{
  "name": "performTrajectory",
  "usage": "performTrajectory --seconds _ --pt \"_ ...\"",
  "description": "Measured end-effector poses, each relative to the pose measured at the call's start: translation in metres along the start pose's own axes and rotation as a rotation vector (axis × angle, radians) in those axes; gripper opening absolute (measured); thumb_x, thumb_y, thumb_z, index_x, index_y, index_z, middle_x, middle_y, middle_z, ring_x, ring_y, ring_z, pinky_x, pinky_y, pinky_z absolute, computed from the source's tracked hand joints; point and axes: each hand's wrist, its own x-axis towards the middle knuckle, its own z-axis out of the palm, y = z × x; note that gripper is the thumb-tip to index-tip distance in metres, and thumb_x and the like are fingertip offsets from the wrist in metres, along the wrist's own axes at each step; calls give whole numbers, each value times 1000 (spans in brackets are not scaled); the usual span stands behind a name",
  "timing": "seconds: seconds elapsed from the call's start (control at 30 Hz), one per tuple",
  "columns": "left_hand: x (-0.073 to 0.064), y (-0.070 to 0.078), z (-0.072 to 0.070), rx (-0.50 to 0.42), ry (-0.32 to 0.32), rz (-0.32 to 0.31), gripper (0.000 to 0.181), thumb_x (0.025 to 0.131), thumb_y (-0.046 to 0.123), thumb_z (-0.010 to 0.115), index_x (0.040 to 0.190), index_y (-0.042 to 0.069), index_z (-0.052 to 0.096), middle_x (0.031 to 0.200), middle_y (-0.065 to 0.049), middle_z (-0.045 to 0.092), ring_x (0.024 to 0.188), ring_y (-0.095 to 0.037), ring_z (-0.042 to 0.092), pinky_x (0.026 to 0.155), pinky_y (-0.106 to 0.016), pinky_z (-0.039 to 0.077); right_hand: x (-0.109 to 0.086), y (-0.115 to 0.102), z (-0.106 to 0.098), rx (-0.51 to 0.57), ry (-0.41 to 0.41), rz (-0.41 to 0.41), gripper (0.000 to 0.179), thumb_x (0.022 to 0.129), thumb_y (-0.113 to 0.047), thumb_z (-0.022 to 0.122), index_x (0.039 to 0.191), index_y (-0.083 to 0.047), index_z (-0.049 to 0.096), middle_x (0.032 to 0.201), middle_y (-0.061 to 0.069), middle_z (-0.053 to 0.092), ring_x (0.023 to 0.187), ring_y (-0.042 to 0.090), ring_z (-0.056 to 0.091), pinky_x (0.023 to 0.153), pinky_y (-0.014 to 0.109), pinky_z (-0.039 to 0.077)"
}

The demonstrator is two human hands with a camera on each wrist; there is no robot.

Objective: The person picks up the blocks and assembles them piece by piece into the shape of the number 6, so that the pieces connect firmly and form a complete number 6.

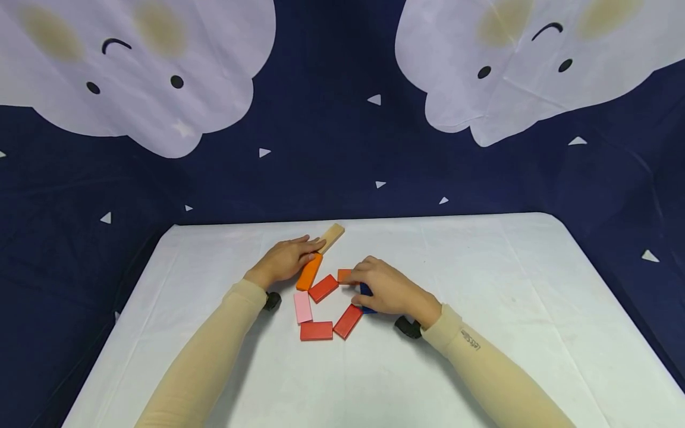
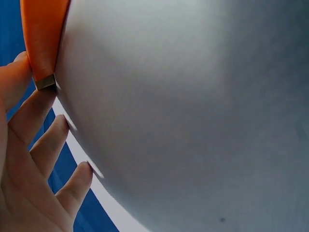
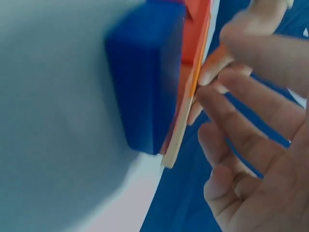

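My left hand point(image 1: 283, 260) rests with extended fingers where an orange block point(image 1: 309, 273) meets a plain wooden block point(image 1: 333, 236). In the left wrist view, thumb and forefinger touch the end of the orange block point(image 2: 44, 38). My right hand point(image 1: 393, 286) hovers over a blue block point(image 1: 367, 298), partly hidden beneath it; its fingertips are near a small orange block point(image 1: 345, 275). The right wrist view shows loosely bent fingers apart from the blue block point(image 3: 145, 72). Red blocks point(image 1: 323, 289), point(image 1: 316, 331), point(image 1: 348, 321) and a pink block point(image 1: 302, 307) form a bent ring with them.
A white cloth covers the table point(image 1: 481, 261). Behind it hangs a dark blue curtain point(image 1: 332, 148) with white clouds and small triangles. Black wrist devices point(image 1: 408, 327) sit under both wrists.
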Motion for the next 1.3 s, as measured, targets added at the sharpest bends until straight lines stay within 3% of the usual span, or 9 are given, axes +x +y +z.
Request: performTrajectory --seconds 0.17,0.5,0.63,0.83,0.93,1.13,1.3 --pt "1 0 0 -2 -11 -10 47 107 29 49 153 24 43 155 -14 42 144 -33 39 117 -55 30 -12 -10 9 -16 -42 -92 34 87 -32 79 118 -17 75 115 -6 71 112 15 56 101 35 46" --pt "1 -1 0 -8 -3 -20 46 107 30 50 153 25 44 155 -16 42 143 -35 40 117 -54 31 -22 -16 19 -67 -1 -113 31 85 -39 81 106 -16 77 101 -8 70 104 13 57 95 33 47" --pt "1 0 0 -11 -6 -15 47 107 29 50 153 24 44 155 -16 42 143 -35 39 117 -54 30 -30 -12 18 -47 68 -55 34 85 -37 82 110 -15 76 107 -4 69 104 15 56 95 35 48" --pt "1 0 1 -8 -8 -15 47 107 29 50 153 24 44 156 -16 41 144 -34 38 117 -54 30 -44 -3 15 -90 223 145 44 81 -32 86 115 -7 74 112 5 68 106 22 59 94 41 51" --pt "1 0 0 -6 -3 -15 47 107 29 50 153 24 44 156 -16 41 144 -35 39 117 -54 30 -46 -2 13 -95 225 184 51 80 -35 87 118 -5 72 114 8 68 106 25 59 93 42 51" --pt "0 1 -1 -14 -5 -16 47 107 29 50 153 24 44 156 -16 41 144 -35 39 117 -55 30 -46 0 12 -75 158 156 54 81 -33 86 123 -3 69 121 11 67 111 26 60 97 43 51" --pt "1 1 0 -11 -6 -11 47 107 29 50 153 24 44 155 -16 42 144 -34 38 117 -54 30 -46 0 12 -86 153 159 53 80 -34 87 120 -3 70 118 11 67 109 26 61 97 43 51"
